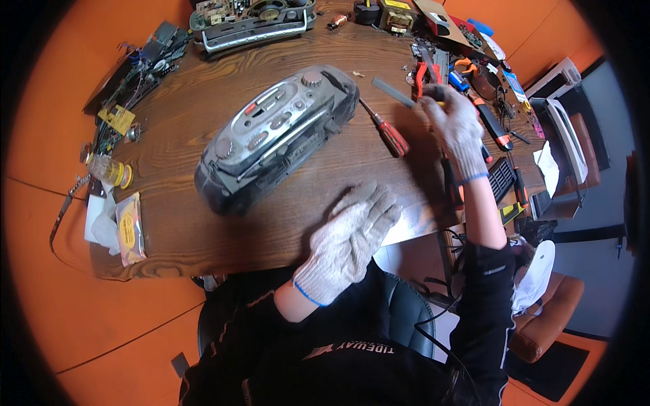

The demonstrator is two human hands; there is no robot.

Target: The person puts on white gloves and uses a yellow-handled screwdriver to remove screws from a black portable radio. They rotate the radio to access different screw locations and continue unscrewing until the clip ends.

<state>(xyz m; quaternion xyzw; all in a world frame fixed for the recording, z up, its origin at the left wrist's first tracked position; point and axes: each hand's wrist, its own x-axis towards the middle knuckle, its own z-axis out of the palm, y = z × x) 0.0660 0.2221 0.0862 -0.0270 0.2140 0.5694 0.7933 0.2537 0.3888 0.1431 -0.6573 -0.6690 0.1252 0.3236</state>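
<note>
A dusty grey portable radio (264,134) stands at an angle on the wooden table (167,223), its knobs and telescopic antenna facing up. My left hand (350,238), in a white knit glove, is held by the front edge with nothing in it. To the right, my gloved right hand (454,124) is over the tools, its fingers bent around or against a dark and yellow piece; whether it grips this is unclear. Close to those fingers lie a flat grey strip (391,91) and red-handled pliers (420,78). A red-handled screwdriver (391,134) rests between the radio and that hand.
An opened radio casing with circuit board and speaker (254,23) sits at the back. Circuit boards and wires (147,66) pile up at left, near a clear jar (109,170) and a packet (131,231). Cutters, more screwdrivers and a black-orange tool (492,124) crowd the right side.
</note>
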